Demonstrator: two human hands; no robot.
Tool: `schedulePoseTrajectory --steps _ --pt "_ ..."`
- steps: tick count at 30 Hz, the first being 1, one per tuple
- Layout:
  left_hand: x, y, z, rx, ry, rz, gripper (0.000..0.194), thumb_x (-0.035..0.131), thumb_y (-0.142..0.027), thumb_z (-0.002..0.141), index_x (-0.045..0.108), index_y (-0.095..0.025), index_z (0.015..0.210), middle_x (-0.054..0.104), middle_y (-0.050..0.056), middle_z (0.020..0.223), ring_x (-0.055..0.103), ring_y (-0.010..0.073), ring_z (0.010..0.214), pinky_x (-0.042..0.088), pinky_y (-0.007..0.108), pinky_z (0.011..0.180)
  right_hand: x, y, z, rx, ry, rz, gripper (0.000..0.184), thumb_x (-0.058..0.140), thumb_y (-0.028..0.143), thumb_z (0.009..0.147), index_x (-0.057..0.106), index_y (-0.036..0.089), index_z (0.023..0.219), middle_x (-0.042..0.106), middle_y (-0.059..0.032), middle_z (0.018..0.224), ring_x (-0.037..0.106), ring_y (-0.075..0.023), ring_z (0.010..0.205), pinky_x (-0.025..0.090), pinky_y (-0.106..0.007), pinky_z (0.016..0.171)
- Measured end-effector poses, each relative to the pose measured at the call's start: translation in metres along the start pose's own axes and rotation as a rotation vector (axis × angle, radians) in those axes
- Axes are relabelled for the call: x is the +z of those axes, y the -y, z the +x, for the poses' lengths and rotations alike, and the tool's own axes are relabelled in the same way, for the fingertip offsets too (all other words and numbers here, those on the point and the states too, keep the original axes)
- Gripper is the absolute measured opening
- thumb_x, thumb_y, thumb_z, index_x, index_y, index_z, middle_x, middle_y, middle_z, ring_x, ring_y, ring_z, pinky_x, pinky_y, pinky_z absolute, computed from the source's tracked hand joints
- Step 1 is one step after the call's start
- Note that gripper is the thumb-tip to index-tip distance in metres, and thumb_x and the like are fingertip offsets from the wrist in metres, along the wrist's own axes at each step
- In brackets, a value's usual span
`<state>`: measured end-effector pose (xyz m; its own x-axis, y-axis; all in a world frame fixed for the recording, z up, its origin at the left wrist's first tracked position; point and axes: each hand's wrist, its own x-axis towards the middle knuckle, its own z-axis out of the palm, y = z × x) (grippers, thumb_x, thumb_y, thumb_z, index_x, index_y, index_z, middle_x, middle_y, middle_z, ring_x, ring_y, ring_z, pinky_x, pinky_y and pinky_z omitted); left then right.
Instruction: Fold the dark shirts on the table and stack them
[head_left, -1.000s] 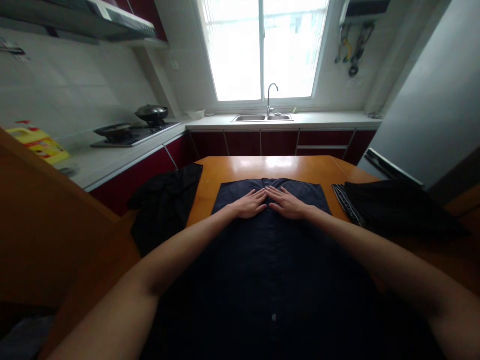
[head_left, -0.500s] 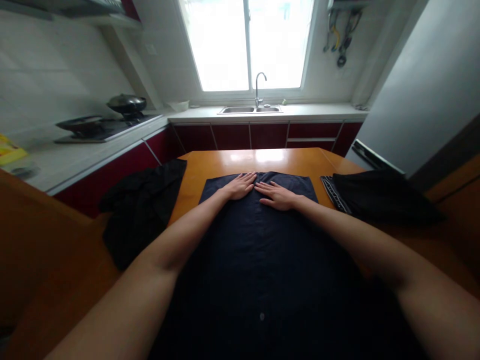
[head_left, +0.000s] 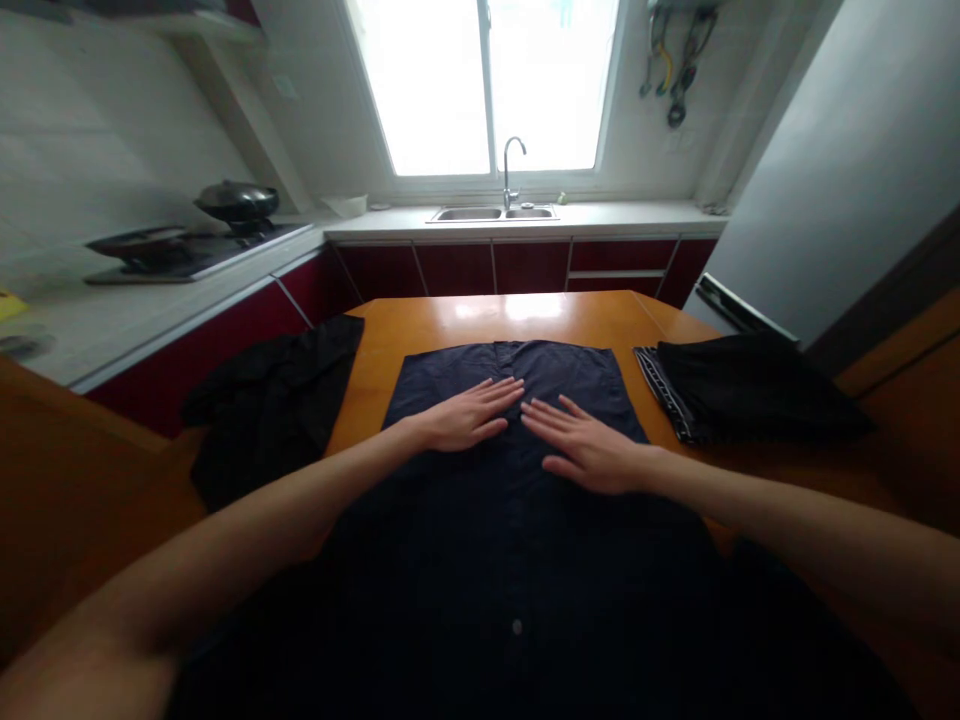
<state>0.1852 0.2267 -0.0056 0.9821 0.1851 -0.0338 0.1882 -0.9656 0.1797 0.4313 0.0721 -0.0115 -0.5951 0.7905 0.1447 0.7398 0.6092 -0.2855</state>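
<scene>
A dark navy shirt (head_left: 450,520) lies spread out on the wooden table (head_left: 420,315), its button placket running up the middle and one pale button showing near the bottom. My left hand (head_left: 469,414) rests flat on the cloth just left of the placket, fingers stretched out. On the other side, my right hand (head_left: 589,445) is open too, palm down with fingers somewhat spread, at or just over the fabric. The fingertips of the two hands are close together but apart. Neither hand grips anything. The lower part of the shirt fades into shadow.
A crumpled black garment (head_left: 277,400) hangs over the table's left edge. Folded black cloth with a patterned border (head_left: 750,385) lies on the right. Beyond are a sink (head_left: 469,214), a stove with pans (head_left: 236,203), and a grey fridge (head_left: 847,170) at right.
Both hands have slid from the shirt's far end back toward me, the right one further. Their fingertips, touching earlier, have come apart. The camera view has turned slightly.
</scene>
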Motion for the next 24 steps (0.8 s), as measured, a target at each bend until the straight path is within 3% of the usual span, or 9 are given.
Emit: schedulePoseTrajectory --steps 3,6,10,17,21,24 --pt "0.002 -0.044 -0.042 0.087 0.086 -0.057 0.066 0.032 -0.049 0.106 0.002 -0.030 0.161 0.006 -0.001 0.167 0.008 0.0200 0.154 0.003 0.040 0.126 0.004 0.041 -0.043 -0.133 0.135 0.123 0.072 0.044 0.049 0.101 0.010 0.027 0.161 0.019 -0.0056 0.165 0.016 -0.0211 0.153 -0.001 -0.046 0.125" --pt "0.006 -0.053 -0.067 0.084 0.136 -0.047 0.068 0.035 -0.051 0.105 0.001 -0.033 0.161 0.006 -0.001 0.167 0.009 0.0221 0.154 0.001 0.042 0.125 0.008 0.034 -0.058 -0.087 0.141 0.142 0.071 0.045 0.049 0.101 0.012 0.028 0.160 0.022 -0.0063 0.165 0.018 -0.0227 0.152 0.002 -0.048 0.125" --pt "0.012 -0.010 -0.070 -0.084 0.083 0.047 0.064 0.027 -0.054 0.106 0.002 -0.032 0.161 0.001 0.000 0.167 0.004 0.0225 0.154 0.001 0.045 0.124 0.012 -0.023 -0.041 0.140 0.032 0.002 0.066 0.036 0.054 0.102 0.018 0.027 0.160 0.018 -0.0062 0.166 0.013 -0.0252 0.153 0.006 -0.052 0.124" --pt "0.009 0.090 -0.049 -0.356 0.025 0.088 0.065 0.015 -0.059 0.104 0.013 -0.028 0.161 0.007 0.001 0.167 0.004 0.0241 0.154 0.006 0.047 0.123 0.004 -0.117 0.005 0.420 0.009 -0.121 0.076 0.024 0.064 0.099 0.021 0.020 0.160 0.015 -0.0095 0.166 0.012 -0.0256 0.153 0.011 -0.052 0.123" --pt "0.003 0.123 -0.040 -0.507 0.002 0.104 0.069 0.013 -0.058 0.103 0.018 -0.022 0.161 0.010 0.005 0.167 0.007 0.0249 0.154 0.009 0.046 0.122 -0.004 -0.149 0.022 0.589 -0.009 -0.158 0.074 0.024 0.058 0.099 0.025 0.014 0.159 0.017 -0.0119 0.165 0.015 -0.0267 0.153 0.012 -0.053 0.123" --pt "0.002 0.124 -0.027 -0.569 -0.041 0.095 0.070 0.013 -0.056 0.103 0.020 -0.015 0.160 0.012 0.010 0.167 0.009 0.0260 0.154 0.009 0.047 0.122 -0.004 -0.149 0.040 0.647 -0.045 -0.188 0.072 0.022 0.053 0.100 0.026 0.010 0.158 0.020 -0.0147 0.165 0.016 -0.0280 0.153 0.009 -0.055 0.122"
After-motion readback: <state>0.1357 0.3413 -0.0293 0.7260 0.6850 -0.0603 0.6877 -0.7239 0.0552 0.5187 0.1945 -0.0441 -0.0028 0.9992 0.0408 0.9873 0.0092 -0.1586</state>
